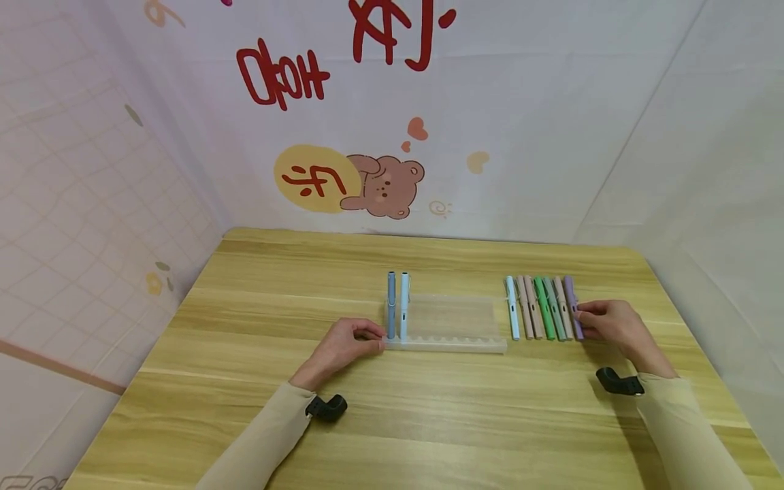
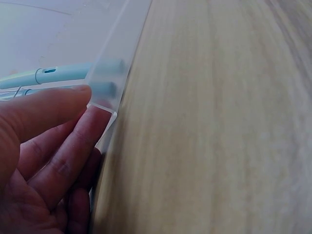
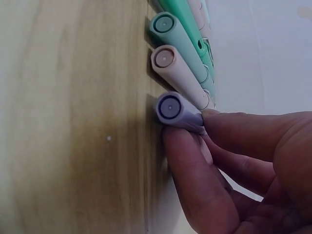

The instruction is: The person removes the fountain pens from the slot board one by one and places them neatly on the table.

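Left hand pinches the left end of the clear rack; right hand, well apart, has thumb and fingers on the purple pen, far right in the row of pens on the table; it looks light and stiff, smooth enough to slip or roll, so mid-barrel seems the best hold; the rack looks rigid, perhaps brittle, best steadied by its end; and the count: one rack, two upright pens in it, seven lying in the row, purple included!
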Demonstrator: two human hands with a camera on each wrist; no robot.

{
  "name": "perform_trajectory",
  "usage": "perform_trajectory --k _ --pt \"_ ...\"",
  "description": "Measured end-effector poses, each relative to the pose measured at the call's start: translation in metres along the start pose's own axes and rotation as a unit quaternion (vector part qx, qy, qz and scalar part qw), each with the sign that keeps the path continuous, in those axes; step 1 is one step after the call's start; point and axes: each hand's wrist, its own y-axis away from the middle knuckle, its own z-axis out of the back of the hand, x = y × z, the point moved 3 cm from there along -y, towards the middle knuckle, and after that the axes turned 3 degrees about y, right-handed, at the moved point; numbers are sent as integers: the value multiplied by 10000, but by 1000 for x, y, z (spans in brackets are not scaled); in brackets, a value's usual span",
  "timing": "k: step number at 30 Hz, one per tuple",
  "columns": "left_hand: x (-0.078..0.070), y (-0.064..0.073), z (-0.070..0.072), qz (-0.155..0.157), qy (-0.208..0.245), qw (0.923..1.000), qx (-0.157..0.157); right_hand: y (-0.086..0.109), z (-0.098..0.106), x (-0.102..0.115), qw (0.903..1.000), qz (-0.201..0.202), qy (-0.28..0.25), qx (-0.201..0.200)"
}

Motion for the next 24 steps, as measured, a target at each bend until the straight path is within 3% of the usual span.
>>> perform_trajectory --k 11,24 --pt "0 -1 -2 18 -13 10000 25 -2 3 -3 9992 -118 363 -76" --pt "1 -1 -2 65 1 10000 -39 -4 1 -8 9996 -128 205 -123"
